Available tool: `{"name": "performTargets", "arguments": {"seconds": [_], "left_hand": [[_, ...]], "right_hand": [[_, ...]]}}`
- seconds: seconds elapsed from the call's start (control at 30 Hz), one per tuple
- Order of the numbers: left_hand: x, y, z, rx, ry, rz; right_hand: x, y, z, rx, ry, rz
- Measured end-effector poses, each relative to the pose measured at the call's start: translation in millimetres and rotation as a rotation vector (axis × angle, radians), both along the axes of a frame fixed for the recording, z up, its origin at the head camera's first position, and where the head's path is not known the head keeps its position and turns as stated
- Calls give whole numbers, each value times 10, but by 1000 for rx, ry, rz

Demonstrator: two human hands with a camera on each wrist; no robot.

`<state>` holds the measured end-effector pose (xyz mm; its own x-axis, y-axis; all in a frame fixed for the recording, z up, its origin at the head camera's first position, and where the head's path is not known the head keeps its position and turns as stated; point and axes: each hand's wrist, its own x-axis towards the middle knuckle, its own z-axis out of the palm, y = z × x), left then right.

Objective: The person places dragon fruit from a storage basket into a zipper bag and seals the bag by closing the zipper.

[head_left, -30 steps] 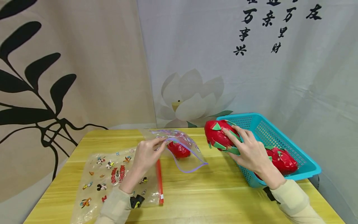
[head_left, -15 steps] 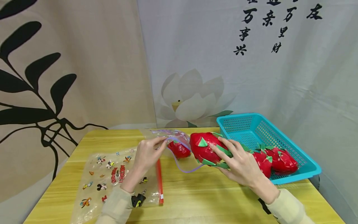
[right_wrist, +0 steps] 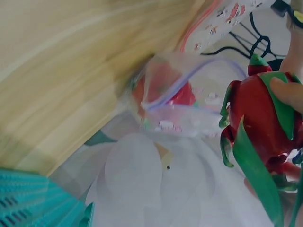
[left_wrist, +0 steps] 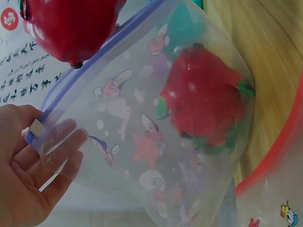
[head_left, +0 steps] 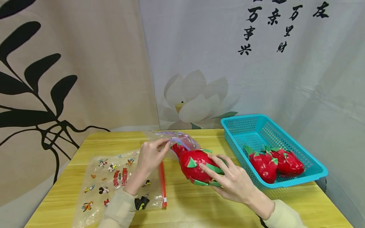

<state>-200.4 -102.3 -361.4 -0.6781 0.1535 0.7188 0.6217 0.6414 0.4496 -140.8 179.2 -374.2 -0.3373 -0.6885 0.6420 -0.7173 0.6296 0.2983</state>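
Observation:
My left hand pinches the top corner of a clear zip bag with a purple rim and printed cartoon figures. Inside that bag lies one red dragon fruit, seen through the plastic. My right hand grips another dragon fruit, red with green leaf tips, in front of the bag's mouth. In the head view this held fruit covers much of the bag's opening. The left wrist view places it just outside the purple rim.
A turquoise plastic basket at the right holds two dragon fruits, one in front of the other. A flat clear bag with a red zip edge lies at the left of the wooden table. A printed curtain hangs behind.
My right hand has carried its dragon fruit from beside the basket leftward and down to the zip bag's mouth. My left hand has kept its pinch on the bag in nearly the same place.

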Motion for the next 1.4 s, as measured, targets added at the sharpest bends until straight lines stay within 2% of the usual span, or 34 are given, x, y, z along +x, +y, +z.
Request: {"name": "performTargets", "arguments": {"seconds": [0.3,0.53,0.97,1.4], "left_hand": [[-9,7,-11,4,4,-1],[2,20,-15,-8,-1,-10],[27,27,-3,-43,1,-9],[31,42,-7,-43,35,-19]], "right_hand": [[86,-147,-112,10,-33,-27],[91,-263,-173,-36,-7,-92],[-23,-411,-184,-101,60,-198],[-184,-593,-323,-90,87,-202]]}}
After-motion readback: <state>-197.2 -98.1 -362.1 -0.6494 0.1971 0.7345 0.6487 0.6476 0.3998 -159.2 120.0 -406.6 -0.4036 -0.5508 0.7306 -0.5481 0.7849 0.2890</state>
